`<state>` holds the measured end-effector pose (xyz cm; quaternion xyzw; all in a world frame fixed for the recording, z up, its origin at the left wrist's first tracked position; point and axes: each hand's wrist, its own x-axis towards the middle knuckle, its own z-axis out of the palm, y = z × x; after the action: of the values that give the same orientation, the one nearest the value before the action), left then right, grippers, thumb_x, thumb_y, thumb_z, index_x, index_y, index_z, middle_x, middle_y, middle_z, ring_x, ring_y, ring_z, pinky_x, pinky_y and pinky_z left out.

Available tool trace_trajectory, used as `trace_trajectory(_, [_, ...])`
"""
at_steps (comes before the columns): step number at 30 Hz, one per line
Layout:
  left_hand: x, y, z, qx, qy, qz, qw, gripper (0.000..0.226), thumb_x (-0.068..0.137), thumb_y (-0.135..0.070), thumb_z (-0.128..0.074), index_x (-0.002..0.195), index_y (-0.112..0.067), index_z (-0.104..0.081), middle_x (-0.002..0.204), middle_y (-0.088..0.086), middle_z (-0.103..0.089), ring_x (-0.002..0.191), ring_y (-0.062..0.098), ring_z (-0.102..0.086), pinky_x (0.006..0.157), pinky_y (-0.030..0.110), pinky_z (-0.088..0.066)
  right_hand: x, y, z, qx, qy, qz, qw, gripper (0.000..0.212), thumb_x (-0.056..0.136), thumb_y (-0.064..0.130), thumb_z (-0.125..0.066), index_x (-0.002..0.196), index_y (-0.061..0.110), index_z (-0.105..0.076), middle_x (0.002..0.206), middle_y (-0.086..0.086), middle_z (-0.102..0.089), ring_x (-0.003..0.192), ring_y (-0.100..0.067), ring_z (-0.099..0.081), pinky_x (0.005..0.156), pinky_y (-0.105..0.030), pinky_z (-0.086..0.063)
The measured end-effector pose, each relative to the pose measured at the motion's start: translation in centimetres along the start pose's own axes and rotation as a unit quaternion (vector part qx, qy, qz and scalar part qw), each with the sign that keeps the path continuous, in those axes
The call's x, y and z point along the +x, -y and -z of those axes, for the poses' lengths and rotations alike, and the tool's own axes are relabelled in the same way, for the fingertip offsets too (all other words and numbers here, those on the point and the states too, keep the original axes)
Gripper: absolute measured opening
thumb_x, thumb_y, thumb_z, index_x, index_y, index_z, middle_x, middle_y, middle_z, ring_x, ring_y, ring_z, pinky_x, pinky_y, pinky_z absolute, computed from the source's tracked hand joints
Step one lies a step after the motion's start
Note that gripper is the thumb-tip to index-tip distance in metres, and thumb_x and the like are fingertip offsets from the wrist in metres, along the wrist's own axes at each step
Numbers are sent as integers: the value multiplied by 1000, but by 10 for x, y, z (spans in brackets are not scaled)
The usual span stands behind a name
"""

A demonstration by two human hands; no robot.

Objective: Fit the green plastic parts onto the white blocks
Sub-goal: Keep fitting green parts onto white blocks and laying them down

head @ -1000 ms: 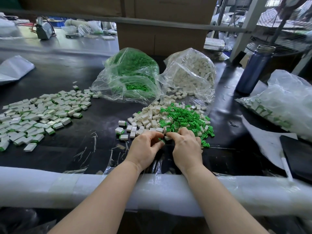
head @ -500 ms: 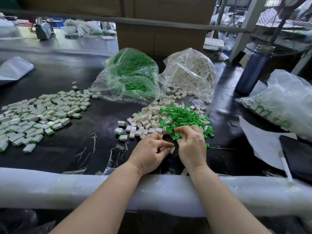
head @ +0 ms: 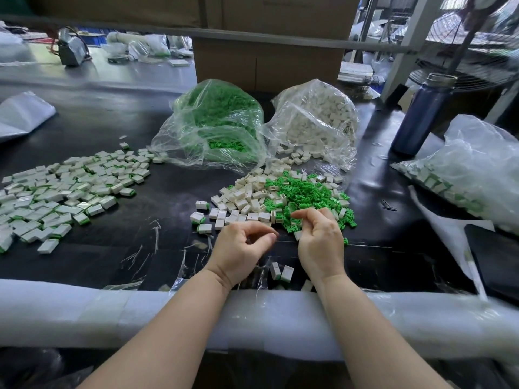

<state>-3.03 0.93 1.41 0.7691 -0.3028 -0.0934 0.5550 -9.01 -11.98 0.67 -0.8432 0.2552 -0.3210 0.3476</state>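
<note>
A loose heap of green plastic parts [head: 306, 195] lies mixed with white blocks [head: 241, 197] in the middle of the black table. My right hand [head: 320, 240] hovers at the heap's near edge with its fingers curled; whether they pinch a part is hidden. My left hand [head: 241, 248] is just left of it, fingers curled, thumb meeting forefinger, with nothing visible in it. A white block [head: 297, 235] lies against my right hand. Two white blocks [head: 280, 272] lie between my wrists near the padded edge. Several finished blocks with green ends [head: 61, 197] spread out at the left.
A clear bag of green parts [head: 213, 122] and a clear bag of white blocks [head: 317, 119] stand behind the heap. A blue bottle [head: 421, 113] and another full bag [head: 471, 169] are at the right, with a dark tablet [head: 497, 256] nearer. White foam padding [head: 112, 313] lines the table's front edge.
My hands have drawn apart. The right hand has shifted toward the green heap. White blocks now lie between my wrists near the padding.
</note>
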Motion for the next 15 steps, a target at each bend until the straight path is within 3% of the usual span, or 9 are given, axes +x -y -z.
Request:
trace_trajectory(2, [3, 3, 1, 82, -112, -15, 990, 19, 81, -1, -61, 80, -17, -72, 72, -17, -59, 71, -2, -55, 67, 11, -42, 0, 0, 0, 7, 4, -3, 1000, 26, 93, 3, -45, 97, 12, -69, 86, 5, -48, 91, -20, -49, 72, -26, -34])
trace_trajectory(5, [7, 12, 3, 201, -211, 22, 956, 26, 82, 4, -52, 91, -10, -72, 94, 1, -62, 98, 20, -51, 83, 24, -39, -1, 0, 0, 16, 11, -6, 1000, 26, 94, 3, -45, 98, 12, -68, 88, 5, -50, 91, -19, -49, 73, -26, -35])
trace_trajectory(9, [10, 21, -1, 264, -168, 63, 948, 38, 85, 7, -46, 109, -11, -68, 107, 7, -56, 104, 25, -42, 85, 25, -35, -1, 0, 1, 34, 17, -2, 999, 22, 94, 4, -48, 98, 11, -68, 95, 3, -55, 89, -12, -50, 74, -18, -36])
trace_trajectory(11, [11, 22, -1, 295, -149, 63, 942, 32, 90, -2, -50, 115, -15, -66, 107, 6, -55, 103, 23, -42, 86, 29, -37, -1, 0, 1, 46, 25, 0, 999, 18, 92, 4, -52, 97, 10, -68, 93, 2, -57, 88, -12, -51, 77, -18, -39])
trace_trajectory(15, [11, 20, -2, 305, -150, 64, 938, 17, 89, -14, -59, 104, -14, -67, 107, 6, -53, 103, 22, -42, 86, 29, -36, -1, 0, 1, 79, 53, -5, 995, 13, 89, 4, -58, 96, 9, -68, 92, -4, -65, 84, -15, -57, 79, -25, -48])
